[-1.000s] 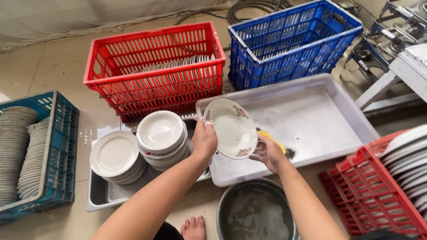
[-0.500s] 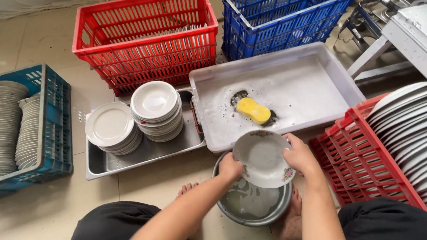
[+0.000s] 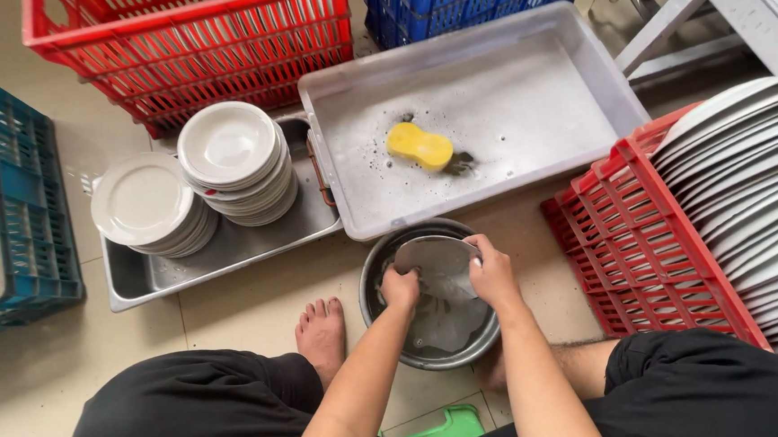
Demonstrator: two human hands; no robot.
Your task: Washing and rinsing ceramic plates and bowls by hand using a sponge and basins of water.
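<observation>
Dipping a shallow round white plate (image 3: 437,262) into the grey water of a round dark metal basin (image 3: 432,337), the left hand (image 3: 401,290) and right hand (image 3: 493,275) each clamp an opposite rim, so a firm, level grip well inside the basin's wall looks wise. Beyond lies a wide grey plastic tray (image 3: 577,63) holding a yellow sponge (image 3: 420,145). A red plastic crate (image 3: 629,240) of upright plates crowds the right; bare floor on the left gives room.

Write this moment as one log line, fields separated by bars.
left hand and right hand: hold plate | in: water basin | sponge: in grey tray
</observation>
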